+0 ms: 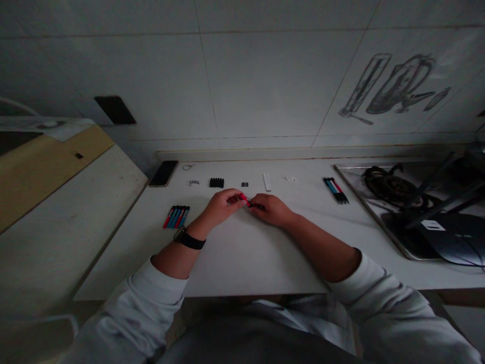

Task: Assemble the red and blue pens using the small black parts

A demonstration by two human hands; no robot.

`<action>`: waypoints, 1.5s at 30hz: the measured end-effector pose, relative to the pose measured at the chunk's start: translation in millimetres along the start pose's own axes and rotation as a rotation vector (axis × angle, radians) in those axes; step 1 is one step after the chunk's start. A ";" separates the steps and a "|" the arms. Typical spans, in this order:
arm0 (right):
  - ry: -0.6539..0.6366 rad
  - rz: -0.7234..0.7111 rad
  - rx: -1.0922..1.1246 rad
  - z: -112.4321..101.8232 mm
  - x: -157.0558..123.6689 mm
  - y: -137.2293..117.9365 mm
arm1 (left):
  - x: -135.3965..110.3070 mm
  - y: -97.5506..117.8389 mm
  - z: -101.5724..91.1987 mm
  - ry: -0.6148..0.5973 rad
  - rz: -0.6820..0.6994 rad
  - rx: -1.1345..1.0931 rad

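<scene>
Above the middle of the white table, my left hand (220,206) pinches a red pen barrel (243,197). My right hand (272,209) is closed at the barrel's lower end, where a small black part shows between its fingers; most of that part is hidden. Just behind the hands lie small dark pieces (244,184), thin white sticks like pen refills (267,182) and a cluster of black sleeves (216,182). Left of my left wrist, several red and blue pen barrels (176,217) lie side by side. A few pens with black ends (335,190) rest on the right.
Small metal springs (193,182) and tiny white pieces (290,178) lie along the back row. At the back left are a phone (163,173) and a thin ring (187,167). A gas stove (401,192) bounds the right, with a black device on it; a pale cabinet (76,217) stands left.
</scene>
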State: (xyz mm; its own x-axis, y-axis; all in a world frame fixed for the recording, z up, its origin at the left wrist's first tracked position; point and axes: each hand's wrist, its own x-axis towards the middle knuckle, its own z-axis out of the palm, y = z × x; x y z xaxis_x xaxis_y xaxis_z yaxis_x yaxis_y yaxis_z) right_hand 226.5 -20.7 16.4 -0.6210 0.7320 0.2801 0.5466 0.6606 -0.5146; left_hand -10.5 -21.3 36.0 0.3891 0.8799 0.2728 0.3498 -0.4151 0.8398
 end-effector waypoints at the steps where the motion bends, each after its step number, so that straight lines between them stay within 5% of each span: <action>1: 0.001 -0.014 0.012 0.8 -0.1 -0.6 | 0.5 -1.3 1.3 -0.005 -0.016 -0.041; 9: 0.055 -0.049 0.051 1.8 -0.3 -1.3 | 5.4 -9.7 1.4 -0.021 -0.190 -0.320; 15: 0.158 0.003 0.033 -4.2 0.4 -0.2 | 6.4 -15.4 -0.9 0.023 -0.192 -0.302; 23: 0.815 0.397 -0.054 -60.9 -10.6 60.6 | 3.9 -21.3 -7.9 0.129 -0.026 0.059; 25: 0.875 0.509 -0.095 -74.9 -18.9 83.7 | 2.2 -18.9 -9.0 0.117 0.007 0.180; 31: 0.614 0.831 -0.233 -81.2 -35.9 126.3 | -0.7 -13.5 -8.6 0.023 0.072 0.410; 35: 0.471 0.851 -0.312 -74.3 -35.8 133.3 | -0.7 -15.2 -7.6 -0.005 0.073 0.416; 45: 0.378 0.906 -0.474 -69.0 -27.4 131.6 | -0.8 -19.7 -7.0 -0.033 0.092 0.436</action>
State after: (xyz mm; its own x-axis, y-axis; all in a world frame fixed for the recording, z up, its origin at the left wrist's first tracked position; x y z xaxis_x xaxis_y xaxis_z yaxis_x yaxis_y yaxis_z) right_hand 354.2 57.6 -3.1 0.2899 0.9297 0.2271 0.9257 -0.2120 -0.3133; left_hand -23.7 -12.2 22.5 0.4602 0.8297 0.3160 0.6361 -0.5565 0.5345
